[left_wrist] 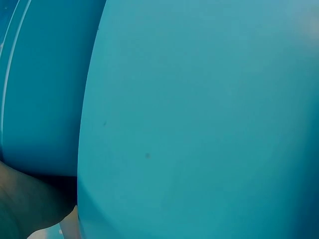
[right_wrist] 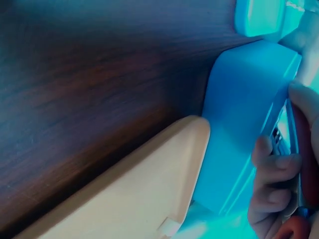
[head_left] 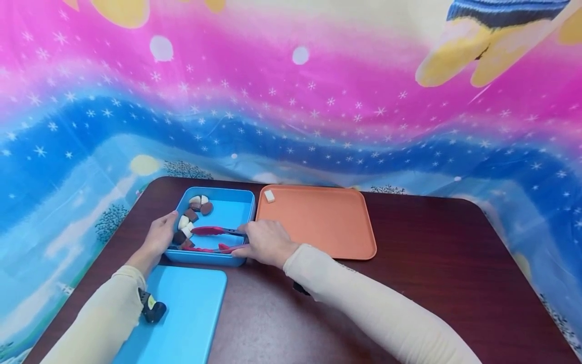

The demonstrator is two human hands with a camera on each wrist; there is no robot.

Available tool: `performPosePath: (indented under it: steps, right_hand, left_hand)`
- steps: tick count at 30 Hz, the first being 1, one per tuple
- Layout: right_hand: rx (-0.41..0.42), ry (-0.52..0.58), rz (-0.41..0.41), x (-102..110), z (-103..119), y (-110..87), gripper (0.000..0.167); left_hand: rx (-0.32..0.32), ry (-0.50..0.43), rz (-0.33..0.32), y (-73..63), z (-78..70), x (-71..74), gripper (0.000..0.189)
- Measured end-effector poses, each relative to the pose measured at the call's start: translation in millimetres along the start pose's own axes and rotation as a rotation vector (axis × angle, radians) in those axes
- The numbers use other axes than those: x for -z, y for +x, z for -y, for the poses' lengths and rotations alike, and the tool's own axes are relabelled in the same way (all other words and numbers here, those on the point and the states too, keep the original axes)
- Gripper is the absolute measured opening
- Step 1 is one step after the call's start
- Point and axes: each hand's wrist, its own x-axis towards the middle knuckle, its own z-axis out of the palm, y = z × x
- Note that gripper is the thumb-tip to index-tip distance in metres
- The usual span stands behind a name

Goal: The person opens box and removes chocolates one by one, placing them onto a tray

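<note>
My right hand (head_left: pixel 268 242) grips a pair of red-tipped tongs (head_left: pixel 210 231), with fingers and thumb around the red handles (right_wrist: pixel 305 149). The tongs reach left into a blue box (head_left: pixel 247 205), their two arms spread apart beside small brown and white chunks (head_left: pixel 191 216). These chunks lie along the box's left side; whether the tips touch any is hard to tell. Against the box's outer left wall rests my left hand (head_left: pixel 159 235), its fingers reaching along the rim and partly hidden. One white piece (head_left: pixel 270 196) lies in the upper left corner of an orange tray (head_left: pixel 327 222).
The tray stands just right of the box on a dark brown table (head_left: pixel 432 263). A flat light-blue lid (head_left: pixel 191 308) lies in front of the box, under the left forearm. Behind the table hangs a colourful patterned cloth (head_left: pixel 291 111).
</note>
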Motion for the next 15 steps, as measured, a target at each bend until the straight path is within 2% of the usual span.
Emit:
performPosePath:
  steps: [6,15]
  right_hand:
    - [0.028,-0.035,0.022,-1.7,0.0,4.2,0.059]
    - [0.011,-0.045,0.055,1.7,2.1,5.3,0.058]
  left_hand:
    - [0.003,-0.005,0.001,0.0,2.1,0.9,0.077]
    - [0.008,-0.004,0.004,-0.3,0.1,-0.5,0.078]
